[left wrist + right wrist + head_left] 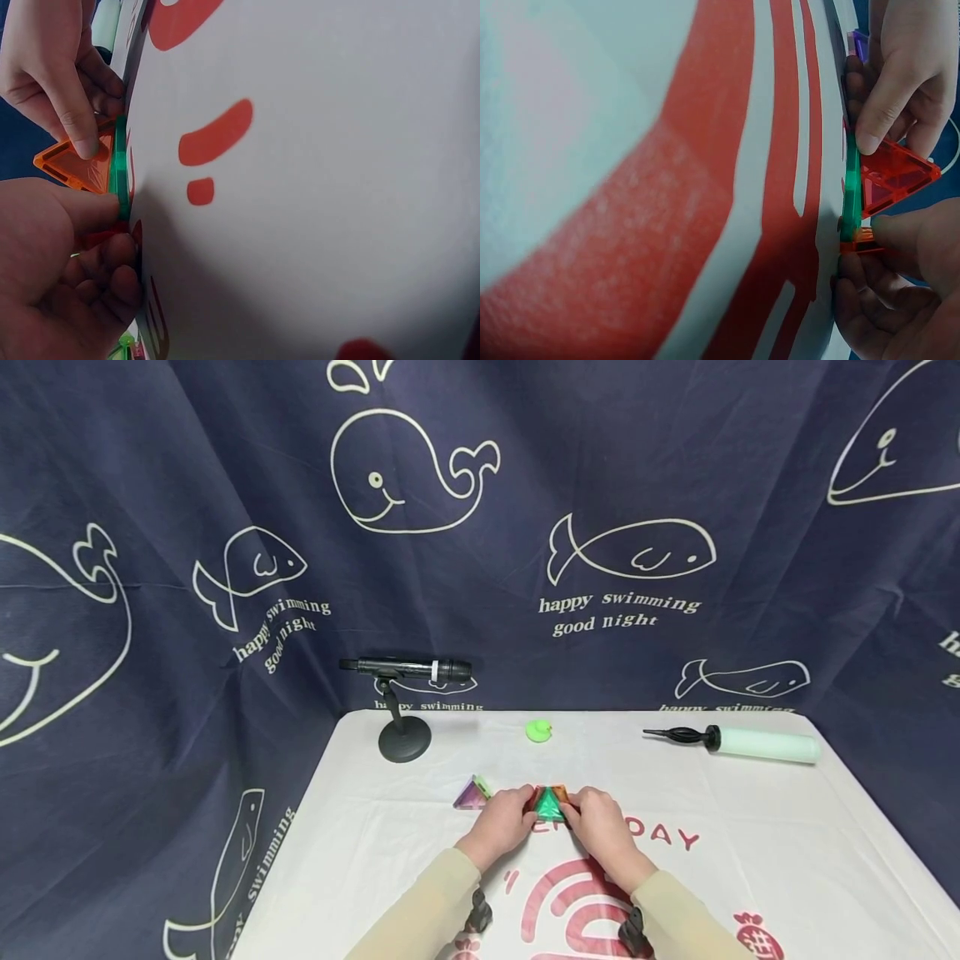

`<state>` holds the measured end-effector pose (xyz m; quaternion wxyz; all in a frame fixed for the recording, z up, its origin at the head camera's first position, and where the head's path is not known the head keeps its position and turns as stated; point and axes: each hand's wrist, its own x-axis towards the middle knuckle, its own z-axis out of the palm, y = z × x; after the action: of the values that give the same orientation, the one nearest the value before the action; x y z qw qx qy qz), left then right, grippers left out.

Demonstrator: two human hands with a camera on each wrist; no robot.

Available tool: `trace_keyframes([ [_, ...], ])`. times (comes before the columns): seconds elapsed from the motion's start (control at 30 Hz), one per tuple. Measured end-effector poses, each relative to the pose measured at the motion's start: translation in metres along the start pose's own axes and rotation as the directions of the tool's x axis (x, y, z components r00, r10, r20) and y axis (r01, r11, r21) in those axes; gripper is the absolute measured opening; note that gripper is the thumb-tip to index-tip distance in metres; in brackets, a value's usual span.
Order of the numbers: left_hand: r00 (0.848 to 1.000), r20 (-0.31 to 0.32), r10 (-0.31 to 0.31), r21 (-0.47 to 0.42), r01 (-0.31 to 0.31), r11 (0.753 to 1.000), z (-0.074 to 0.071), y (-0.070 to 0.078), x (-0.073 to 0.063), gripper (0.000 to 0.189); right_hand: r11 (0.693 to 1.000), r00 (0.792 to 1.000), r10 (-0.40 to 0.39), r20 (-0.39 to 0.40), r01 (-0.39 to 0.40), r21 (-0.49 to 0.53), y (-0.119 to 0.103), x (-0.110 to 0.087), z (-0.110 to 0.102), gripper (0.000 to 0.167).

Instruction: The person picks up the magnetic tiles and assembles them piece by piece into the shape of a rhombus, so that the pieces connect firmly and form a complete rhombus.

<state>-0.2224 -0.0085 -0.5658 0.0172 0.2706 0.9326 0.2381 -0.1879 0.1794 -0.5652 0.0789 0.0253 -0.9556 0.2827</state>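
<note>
A small pyramid shape of translucent triangular magnetic tiles stands on the white table cover between both hands. Its green tile (550, 807) faces the head camera. A red tile (897, 177) forms the left side, and an orange tile (86, 163) the right. My left hand (502, 820) pinches the red tile, its thumb tip by the green tile's edge. From the other side, my right hand (603, 828) holds the orange tile between thumb and fingers. Just left of my left hand sits another tile piece, with a purple triangle (472, 796) and a light green part. The far side of the pyramid is hidden.
A black microphone (408, 670) on a round-based stand (405, 740) is at the back left. Behind the tiles lies a green toy duck (537, 732). A pale green hand pump (767, 744) lies at the back right. Dark blue patterned curtain (517, 577) hangs behind the table.
</note>
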Motion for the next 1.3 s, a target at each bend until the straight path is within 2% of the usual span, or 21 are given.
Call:
trace_keyframes([
  [0.3,0.999,0.029,0.04,0.081,-0.043,0.996,-0.0007,0.0011,0.0019,0.01,0.996,0.997,-0.071,-0.015,0.07,-0.056,0.0004,-0.0026,0.0018,0.011],
  [0.6,0.997,0.043,0.071,0.13,-0.076,0.989,-0.0004,0.0021,0.0012,0.012,0.99,0.996,-0.093,0.011,0.093,-0.103,-0.0019,-0.0046,0.0009,0.013],
  [1.07,0.994,0.029,0.101,0.196,-0.105,0.975,0.0022,0.003,-0.0006,0.018,0.981,0.989,-0.148,-0.026,0.144,-0.13,-0.0029,-0.0058,0.0032,0.013],
  [1.3,0.992,0.0,0.128,0.209,-0.125,0.97,0.003,0.003,-0.0032,0.016,0.977,0.987,-0.161,-0.026,0.156,-0.144,-0.0036,-0.0053,0.0023,0.015],
])
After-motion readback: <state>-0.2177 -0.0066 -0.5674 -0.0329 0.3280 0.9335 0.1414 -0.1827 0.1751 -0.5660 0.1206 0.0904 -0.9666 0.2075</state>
